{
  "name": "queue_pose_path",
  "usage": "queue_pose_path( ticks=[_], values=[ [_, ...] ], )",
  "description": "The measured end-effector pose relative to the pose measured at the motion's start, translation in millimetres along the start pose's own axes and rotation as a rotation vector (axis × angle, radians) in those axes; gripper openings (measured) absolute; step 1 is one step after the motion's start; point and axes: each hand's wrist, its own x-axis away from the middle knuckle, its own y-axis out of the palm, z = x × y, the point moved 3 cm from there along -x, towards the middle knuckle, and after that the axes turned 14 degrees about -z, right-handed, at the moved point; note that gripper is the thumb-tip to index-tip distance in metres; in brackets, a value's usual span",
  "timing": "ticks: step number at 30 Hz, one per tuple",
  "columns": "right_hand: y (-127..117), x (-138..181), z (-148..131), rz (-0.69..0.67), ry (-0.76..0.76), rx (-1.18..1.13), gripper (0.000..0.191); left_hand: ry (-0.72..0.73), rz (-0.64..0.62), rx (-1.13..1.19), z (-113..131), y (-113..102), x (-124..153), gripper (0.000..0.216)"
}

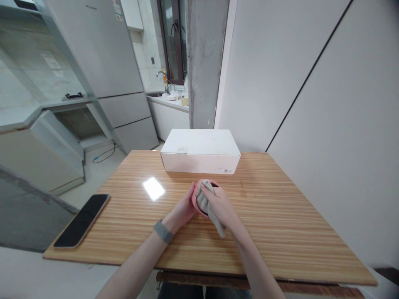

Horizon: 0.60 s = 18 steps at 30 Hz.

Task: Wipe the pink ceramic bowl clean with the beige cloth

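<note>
Near the middle of the table a round pink container (193, 200) with a dark inside is gripped by my left hand (185, 204), whose fingers wrap its left side. A cloth covers most of its opening, so I cannot tell whether it is a cup or a bowl. My right hand (222, 204) is closed on this grey-beige cloth (204, 202) and presses it into the opening. One end of the cloth hangs below the right hand toward the table front. A grey band (163, 231) circles my left wrist.
The wood-grain table (277, 232) carries a white box (201, 151) just beyond my hands. A dark-screened tablet or large phone (81, 221) lies at the left edge. White wall panels (311, 124) rise on the right. Behind stand a fridge (102, 54) and a sink counter (170, 104).
</note>
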Motion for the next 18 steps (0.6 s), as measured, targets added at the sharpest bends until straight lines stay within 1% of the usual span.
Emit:
queue_pose_path(
  ticks=[4, 8, 11, 15, 18],
  values=[
    [0.1, -0.5, 12.4, 0.139, 0.014, -0.132, 0.03, 0.047, 0.022, -0.022, -2.1, -6.2, -1.2, 0.055],
    [4.8, -1.1, 21.4, 0.214, 0.066, -0.301, 0.031, 0.066, -0.029, 0.004, -5.0, -6.6, -1.7, 0.055],
    [9.5, 0.6, 21.5, 0.272, 0.094, -0.383, 0.034, 0.082, -0.018, 0.044, -5.6, -6.0, -0.9, 0.053],
    [13.4, 4.3, 21.8, 0.35, 0.119, -0.436, 0.038, 0.096, 0.062, 0.067, 0.7, -1.4, 2.7, 0.042],
    [11.3, 6.4, 22.7, 0.381, 0.122, -0.404, 0.037, 0.097, 0.067, 0.054, 8.1, 5.5, 5.6, 0.033]
  ],
)
